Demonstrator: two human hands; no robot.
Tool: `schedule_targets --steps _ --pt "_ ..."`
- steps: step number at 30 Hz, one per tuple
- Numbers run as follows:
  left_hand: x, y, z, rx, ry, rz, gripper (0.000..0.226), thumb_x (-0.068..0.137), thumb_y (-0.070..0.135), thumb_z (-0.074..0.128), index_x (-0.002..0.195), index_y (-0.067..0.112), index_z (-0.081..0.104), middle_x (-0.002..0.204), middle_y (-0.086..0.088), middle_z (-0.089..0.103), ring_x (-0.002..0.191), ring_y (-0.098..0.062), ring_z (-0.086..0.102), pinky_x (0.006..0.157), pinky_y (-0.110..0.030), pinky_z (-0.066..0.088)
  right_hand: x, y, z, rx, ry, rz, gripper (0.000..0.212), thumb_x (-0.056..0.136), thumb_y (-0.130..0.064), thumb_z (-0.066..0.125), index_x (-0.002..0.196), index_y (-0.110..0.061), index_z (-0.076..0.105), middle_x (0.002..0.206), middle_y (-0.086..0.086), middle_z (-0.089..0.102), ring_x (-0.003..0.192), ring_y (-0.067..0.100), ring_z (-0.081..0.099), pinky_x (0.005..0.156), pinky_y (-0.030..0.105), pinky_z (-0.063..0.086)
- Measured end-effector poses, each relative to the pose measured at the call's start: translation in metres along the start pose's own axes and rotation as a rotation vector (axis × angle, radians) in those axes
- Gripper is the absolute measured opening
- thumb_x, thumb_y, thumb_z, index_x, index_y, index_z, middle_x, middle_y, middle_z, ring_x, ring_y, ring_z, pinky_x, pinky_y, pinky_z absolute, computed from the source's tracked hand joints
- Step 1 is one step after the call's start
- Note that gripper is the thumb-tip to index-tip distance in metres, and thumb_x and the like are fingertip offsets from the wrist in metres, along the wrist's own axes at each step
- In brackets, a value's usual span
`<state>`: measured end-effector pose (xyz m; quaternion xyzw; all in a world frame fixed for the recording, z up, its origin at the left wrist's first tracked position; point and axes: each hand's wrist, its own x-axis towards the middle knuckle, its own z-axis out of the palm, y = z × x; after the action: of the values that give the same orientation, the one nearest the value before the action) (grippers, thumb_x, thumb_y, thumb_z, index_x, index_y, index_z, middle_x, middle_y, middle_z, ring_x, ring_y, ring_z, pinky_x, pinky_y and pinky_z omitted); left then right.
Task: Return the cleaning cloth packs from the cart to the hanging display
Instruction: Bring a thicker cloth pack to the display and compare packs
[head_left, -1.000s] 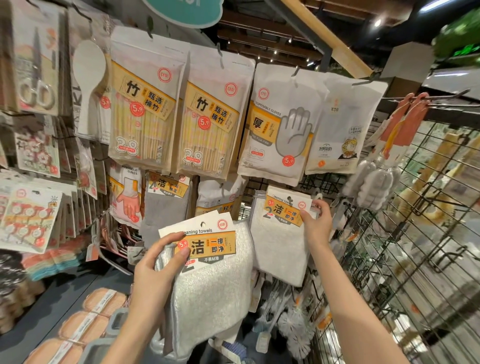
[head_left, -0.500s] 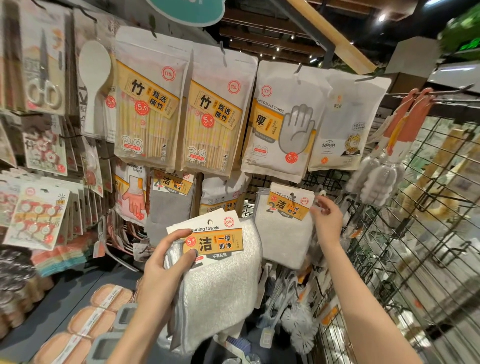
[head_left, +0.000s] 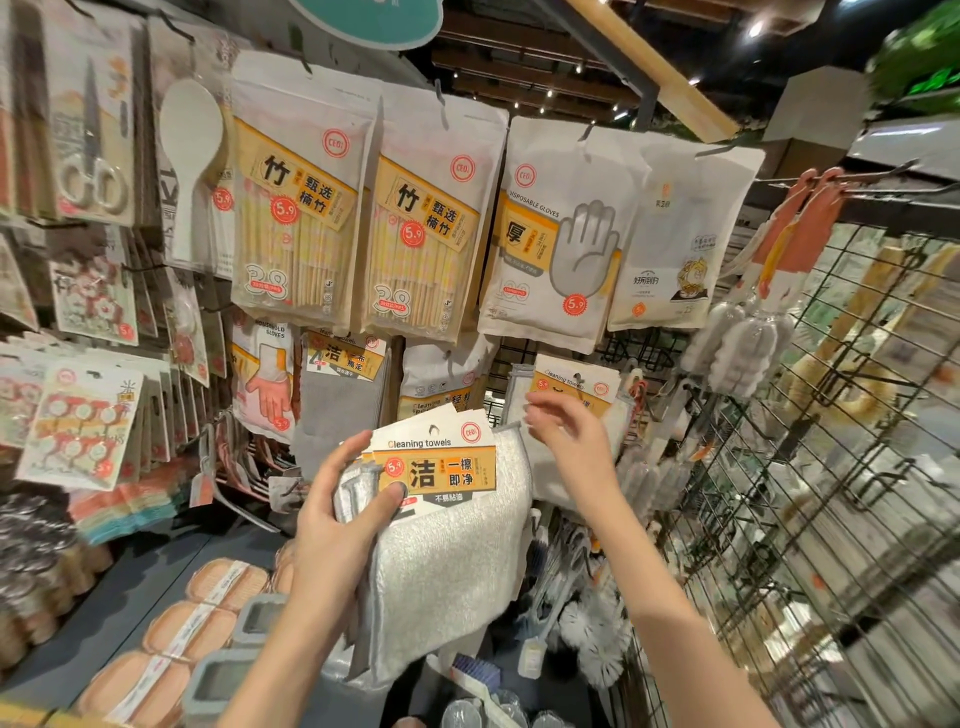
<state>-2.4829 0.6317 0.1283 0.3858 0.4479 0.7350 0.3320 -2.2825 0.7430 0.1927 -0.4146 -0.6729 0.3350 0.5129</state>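
held pack (head_left: 447, 540) before hanging pack (head_left: 574, 387)

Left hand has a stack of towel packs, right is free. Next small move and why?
Probably bring the right hand onto the top cleaning towel pack and pinch its header: the left hand holds several fanned packs, and one pack already hangs just behind.

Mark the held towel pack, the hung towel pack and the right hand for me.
held towel pack (head_left: 441, 470): head view, on its orange label.
hung towel pack (head_left: 571, 387): head view, on its header card.
right hand (head_left: 576, 441): head view, on the back of the hand.
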Motion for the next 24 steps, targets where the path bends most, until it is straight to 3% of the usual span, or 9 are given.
schedule_targets --steps 2,7,11,13,16,19,24 --pt "-0.003 0.001 0.002 -0.005 0.006 -0.010 0.055 0.078 0.005 0.074 0.110 0.048 0.062 0.107 0.028 0.065 0.103 -0.006 0.064 0.082 -0.027 0.052 -0.010 -0.004 0.010 0.018 -0.061 0.003 0.017 0.090 -0.013 0.060 0.103 -0.022 0.066 0.104 -0.007 0.066 0.102 0.011 0.060 0.090 0.022 0.048" --pt "-0.009 0.007 0.006 -0.021 -0.010 0.005 0.056 0.078 0.004 0.074 0.106 0.051 0.063 0.102 0.037 0.062 0.100 0.000 0.064 0.071 -0.015 0.054 -0.026 -0.009 0.018 0.034 -0.128 0.029 0.023 0.085 -0.014 0.067 0.105 -0.025 0.064 0.106 -0.014 0.064 0.097 -0.007 0.058 0.079 0.005 0.042" --pt "-0.015 0.009 0.006 0.017 -0.006 0.017 0.055 0.078 0.005 0.074 0.108 0.050 0.062 0.101 0.040 0.060 0.103 0.001 0.062 0.083 -0.024 0.052 -0.033 -0.012 0.017 -0.030 -0.137 0.021 0.036 0.078 -0.009 0.074 0.108 -0.024 0.062 0.112 -0.004 0.062 0.103 0.002 0.056 0.084 0.005 0.041" --pt "-0.016 0.010 0.007 0.000 0.004 0.009 0.055 0.078 0.004 0.074 0.106 0.050 0.063 0.102 0.037 0.061 0.102 0.000 0.063 0.080 -0.022 0.054 -0.037 -0.014 0.016 -0.064 -0.141 -0.001 0.042 0.076 -0.006 0.075 0.113 -0.017 0.060 0.114 0.000 0.061 0.106 0.008 0.055 0.089 0.011 0.042" --pt "-0.019 0.011 0.009 -0.002 0.022 0.000 0.052 0.078 0.004 0.074 0.108 0.045 0.063 0.107 0.029 0.062 0.105 -0.005 0.062 0.087 -0.030 0.053 -0.042 -0.015 0.012 -0.065 -0.143 -0.041 0.045 0.076 -0.004 0.074 0.115 -0.015 0.056 0.109 -0.006 0.060 0.103 -0.003 0.053 0.084 0.007 0.041" --pt "-0.020 0.013 0.009 0.049 0.014 0.021 0.048 0.078 0.007 0.076 0.104 0.045 0.063 0.104 0.036 0.059 0.104 0.010 0.056 0.091 -0.030 0.048 -0.044 -0.015 0.010 -0.052 -0.147 -0.046 0.046 0.076 -0.004 0.075 0.114 -0.017 0.053 0.106 -0.012 0.057 0.095 -0.016 0.050 0.074 0.002 0.039" --pt "-0.021 0.013 0.009 0.042 0.024 0.003 0.038 0.076 0.009 0.077 0.099 0.037 0.065 0.096 0.044 0.057 0.102 0.011 0.055 0.093 -0.034 0.047 -0.047 -0.014 0.014 -0.006 -0.115 -0.042 0.043 0.078 0.000 0.071 0.111 -0.021 0.050 0.106 -0.011 0.054 0.092 -0.017 0.051 0.069 0.004 0.044"
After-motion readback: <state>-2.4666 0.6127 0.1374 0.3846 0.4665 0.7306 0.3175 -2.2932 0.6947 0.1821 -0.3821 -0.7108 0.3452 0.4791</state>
